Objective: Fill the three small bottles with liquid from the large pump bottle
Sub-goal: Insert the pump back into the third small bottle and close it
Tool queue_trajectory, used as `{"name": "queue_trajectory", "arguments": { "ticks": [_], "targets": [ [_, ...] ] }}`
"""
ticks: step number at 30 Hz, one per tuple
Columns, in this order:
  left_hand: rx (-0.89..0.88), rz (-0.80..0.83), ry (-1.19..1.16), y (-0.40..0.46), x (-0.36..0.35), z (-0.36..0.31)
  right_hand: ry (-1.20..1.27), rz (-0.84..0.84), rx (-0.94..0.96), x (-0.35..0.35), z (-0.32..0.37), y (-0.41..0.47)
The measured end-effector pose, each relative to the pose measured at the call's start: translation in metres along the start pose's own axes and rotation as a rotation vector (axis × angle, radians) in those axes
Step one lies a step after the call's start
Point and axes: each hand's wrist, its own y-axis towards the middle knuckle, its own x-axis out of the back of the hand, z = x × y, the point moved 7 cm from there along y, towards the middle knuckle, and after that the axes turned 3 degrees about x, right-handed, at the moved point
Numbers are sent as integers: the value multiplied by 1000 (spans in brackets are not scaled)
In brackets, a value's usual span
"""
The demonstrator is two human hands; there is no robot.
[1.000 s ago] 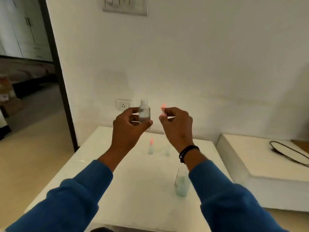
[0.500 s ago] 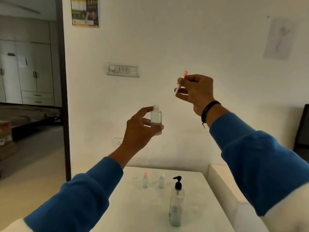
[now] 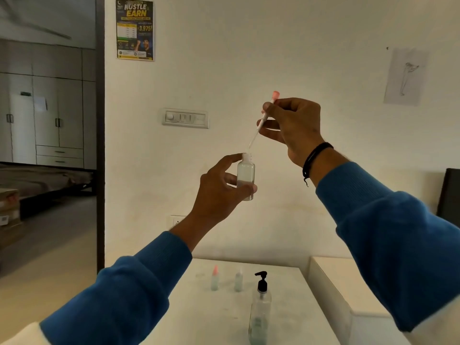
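Your left hand [image 3: 219, 188] grips the small open bottle [image 3: 246, 179] upright between thumb and fingers, raised well above the tabletop [image 3: 293, 307] in front of the wall; the bottle is partly filled with clear liquid and its threaded neck is uncapped. Your right hand [image 3: 292, 128] pinches the pink-topped spray tube [image 3: 263, 118], tilted with its pink cap up and its thin clear straw slanting down toward the bottle. Compared with half a second ago, you have brought the tube down and in: the straw's tip now sits just above the bottle's mouth, where before it hung well up and to the right of it. A second ago both hands were lower and closer together, over the tabletop, with the cap close beside the bottle's neck. The left hand's hold on the bottle looks unchanged. Below, on the tabletop, the large pump bottle [image 3: 260, 317] with its black pump head stands nearest you, and the two other small bottles stand side by side behind it, one with a pink cap [image 3: 214, 278] and one with a clear cap [image 3: 238, 280], in the same arrangement as before.
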Motion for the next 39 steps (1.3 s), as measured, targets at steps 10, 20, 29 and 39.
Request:
{"name": "queue_trajectory", "arguments": {
  "ticks": [10, 20, 29, 39],
  "targets": [
    [10, -8, 26, -3, -3, 5, -62, 25, 26, -2, -8, -8],
    [4, -13, 41, -2, -7, 7, -122, 60, 10, -1, -20, -13],
    [37, 3, -22, -1, -15, 16, -211, 57, 21, 1, -33, -23],
    [42, 1, -47, -2, -18, 20, -238, 62, 10, 4, -42, -30]
  ]
}}
